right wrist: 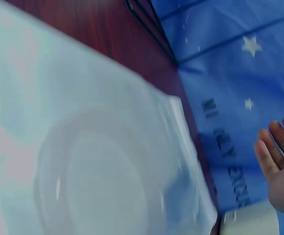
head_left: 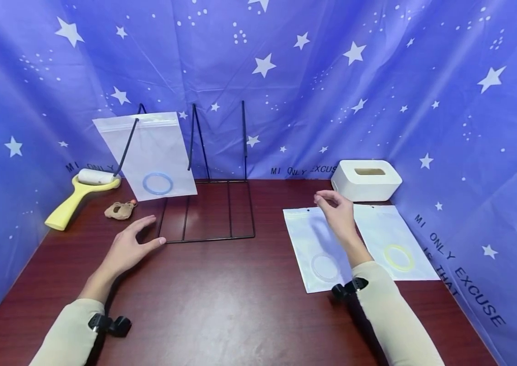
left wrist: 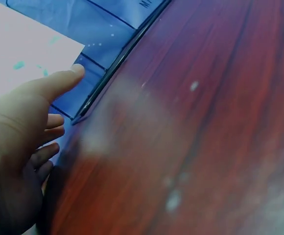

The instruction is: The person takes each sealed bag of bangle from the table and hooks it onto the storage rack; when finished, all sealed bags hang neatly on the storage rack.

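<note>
My left hand (head_left: 125, 248) hovers at the front left corner of a black wire rack (head_left: 212, 239), thumb and fingers apart, holding nothing. A white zip bag (head_left: 148, 147) with a blue ring (head_left: 157, 183) hangs tilted from the rack's left arm. Over on the right, my right hand (head_left: 341, 216) is above another white zip bag (head_left: 299, 234), its fingers loosely bent around nothing. That bag lies flat and has a clear ring (head_left: 325, 268) in it. Beside it lies a third zip bag (head_left: 377, 223) with a yellow ring (head_left: 398, 257), partly behind my right forearm.
A yellow-handled lint roller (head_left: 72, 201) stands at the back left against the curtain. A small brown item (head_left: 121, 210) lies near it. At the back right is a white tissue box (head_left: 367, 180). A blue star-patterned curtain (head_left: 285, 101) surrounds the dark red table (head_left: 221, 305).
</note>
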Available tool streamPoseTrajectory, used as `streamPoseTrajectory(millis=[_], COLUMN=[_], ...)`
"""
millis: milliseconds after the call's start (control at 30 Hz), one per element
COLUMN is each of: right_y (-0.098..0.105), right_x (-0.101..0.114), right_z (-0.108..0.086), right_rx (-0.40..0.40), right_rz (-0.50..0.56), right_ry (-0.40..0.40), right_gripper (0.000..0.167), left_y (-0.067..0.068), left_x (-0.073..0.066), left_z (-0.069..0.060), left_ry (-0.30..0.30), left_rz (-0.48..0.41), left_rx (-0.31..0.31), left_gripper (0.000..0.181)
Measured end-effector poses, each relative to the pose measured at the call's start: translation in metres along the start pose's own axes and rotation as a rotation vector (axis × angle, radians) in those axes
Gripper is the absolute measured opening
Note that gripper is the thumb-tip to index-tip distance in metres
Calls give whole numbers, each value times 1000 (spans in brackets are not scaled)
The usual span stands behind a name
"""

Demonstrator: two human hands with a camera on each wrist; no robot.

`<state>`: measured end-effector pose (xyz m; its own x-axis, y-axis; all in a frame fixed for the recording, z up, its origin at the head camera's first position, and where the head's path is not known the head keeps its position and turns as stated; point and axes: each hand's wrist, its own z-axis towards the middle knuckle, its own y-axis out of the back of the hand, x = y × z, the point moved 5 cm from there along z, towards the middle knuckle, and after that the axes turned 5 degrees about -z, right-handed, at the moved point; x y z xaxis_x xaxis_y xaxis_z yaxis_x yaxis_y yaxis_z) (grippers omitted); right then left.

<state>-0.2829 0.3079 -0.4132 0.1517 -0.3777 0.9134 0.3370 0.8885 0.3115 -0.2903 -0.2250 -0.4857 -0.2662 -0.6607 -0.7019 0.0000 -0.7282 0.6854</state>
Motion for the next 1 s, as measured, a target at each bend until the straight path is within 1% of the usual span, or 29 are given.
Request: streamPoseTrajectory(millis=[200, 300, 433, 567, 767, 1000], right_y=[24, 33, 41, 48, 56, 58], right_x=[-24, -34, -46, -56, -71, -86], right_z=[-1, -1, -1, -1, -1, 6], right_rx=[-60, -78, -87, -79, -45, 12], right_rz=[-2, -20, -35, -49, -193, -287], right_ry=[-57, -92, -121, -157, -212, -221], right_gripper=[32, 34, 36, 37, 39, 44], left_y=[-8, -10, -10, -10, -9, -10], left_x=[1, -1, -1, -1, -1, -1], left_z=[-1, -1, -2, -4, -4, -3], left_ry=[-45, -72, -85, -90, -91, -82], left_rz=[58, 70, 67, 60, 56, 61], left_rx=[14, 12, -1, -9, -12, 3], left_gripper=[72, 69, 65, 64, 63, 64])
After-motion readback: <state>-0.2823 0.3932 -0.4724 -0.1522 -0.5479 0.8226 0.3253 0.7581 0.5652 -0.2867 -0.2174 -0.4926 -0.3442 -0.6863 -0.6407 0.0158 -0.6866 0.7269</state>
